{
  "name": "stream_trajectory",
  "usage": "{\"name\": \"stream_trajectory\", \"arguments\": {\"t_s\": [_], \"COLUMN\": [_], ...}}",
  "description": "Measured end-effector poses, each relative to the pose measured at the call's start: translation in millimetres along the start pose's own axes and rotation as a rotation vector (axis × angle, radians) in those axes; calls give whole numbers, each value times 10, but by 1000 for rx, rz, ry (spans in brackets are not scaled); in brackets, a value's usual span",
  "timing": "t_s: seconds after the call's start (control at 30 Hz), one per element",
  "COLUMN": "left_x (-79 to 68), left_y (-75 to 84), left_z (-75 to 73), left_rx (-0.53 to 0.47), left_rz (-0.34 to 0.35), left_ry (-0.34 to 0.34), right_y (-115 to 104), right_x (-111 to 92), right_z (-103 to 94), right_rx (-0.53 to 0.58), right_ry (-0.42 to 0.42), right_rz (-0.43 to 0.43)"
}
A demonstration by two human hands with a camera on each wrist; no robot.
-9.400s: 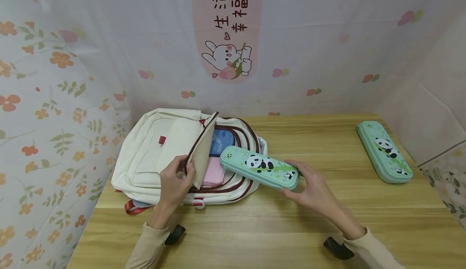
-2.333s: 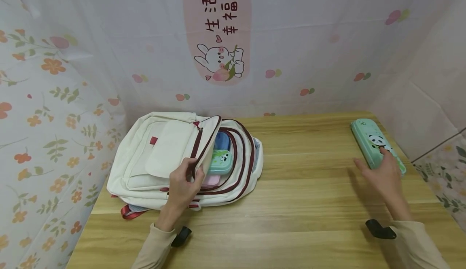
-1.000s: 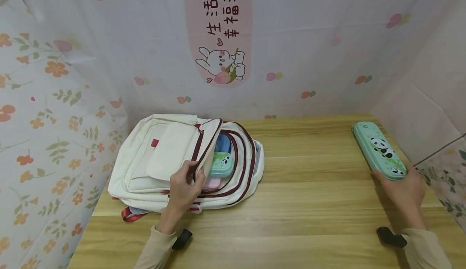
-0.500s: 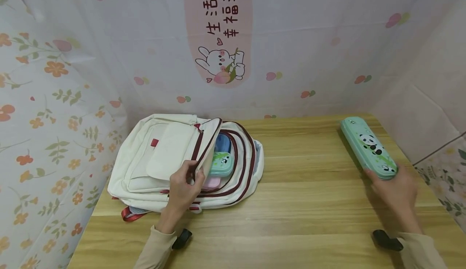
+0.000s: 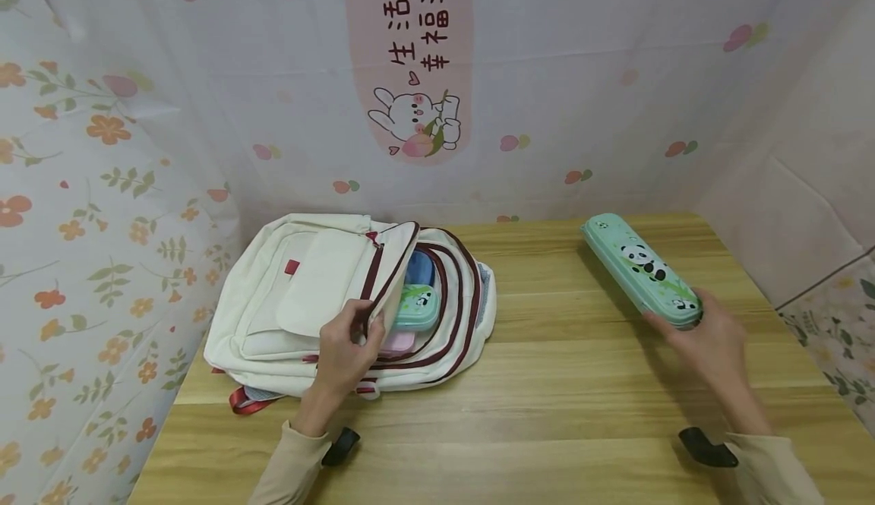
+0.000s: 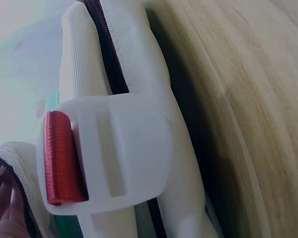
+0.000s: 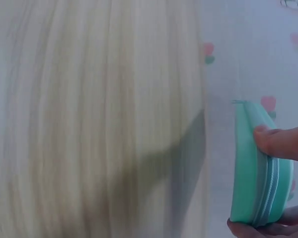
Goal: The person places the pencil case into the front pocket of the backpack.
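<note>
My left hand [image 5: 345, 349] pinches the edge of the front pocket flap on a cream backpack [image 5: 273, 300] with dark red zips, holding the pocket apart. Inside that pocket I see a blue case [image 5: 420, 269], a mint panda pencil case [image 5: 418, 307] and a pink item [image 5: 398, 342], each partly hidden by the flap. At the right, my right hand [image 5: 714, 342] grips the near end of a second mint panda pencil case [image 5: 642, 269], raised above the table. In the right wrist view, the thumb lies along the zipped side of this pencil case [image 7: 253, 168].
The backpack lies on a wooden table [image 5: 547, 414] at the left. A white buckle with red webbing [image 6: 109, 153] fills much of the left wrist view. Behind the table hangs a printed cloth [image 5: 581, 95], with a floral cloth [image 5: 102, 262] on the left side.
The right hand has gripped the second pencil case at the far right, lifted it and carried it leftward. Earlier, the first pencil case went into the backpack pocket. The left hand stays on the flap.
</note>
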State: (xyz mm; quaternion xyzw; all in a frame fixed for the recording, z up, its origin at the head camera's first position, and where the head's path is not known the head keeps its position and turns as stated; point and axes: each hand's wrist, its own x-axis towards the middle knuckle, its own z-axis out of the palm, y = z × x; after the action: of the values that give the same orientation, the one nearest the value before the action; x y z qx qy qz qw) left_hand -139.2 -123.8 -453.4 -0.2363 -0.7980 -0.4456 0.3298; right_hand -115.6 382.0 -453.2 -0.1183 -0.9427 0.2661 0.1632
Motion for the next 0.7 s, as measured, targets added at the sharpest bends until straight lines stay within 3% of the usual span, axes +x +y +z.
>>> {"name": "stream_trajectory", "arguments": {"t_s": [0.33, 0.7], "left_x": [1, -4], "left_y": [-25, -6], "left_z": [8, -13], "left_rx": [-8, 0], "left_rz": [-4, -11], "left_ry": [3, -2], "right_y": [-293, -569], "right_x": [-28, -111], "right_z": [131, 255], "right_rx": [39, 83], "right_ry": [16, -22], "right_rz": [-173, -252]}}
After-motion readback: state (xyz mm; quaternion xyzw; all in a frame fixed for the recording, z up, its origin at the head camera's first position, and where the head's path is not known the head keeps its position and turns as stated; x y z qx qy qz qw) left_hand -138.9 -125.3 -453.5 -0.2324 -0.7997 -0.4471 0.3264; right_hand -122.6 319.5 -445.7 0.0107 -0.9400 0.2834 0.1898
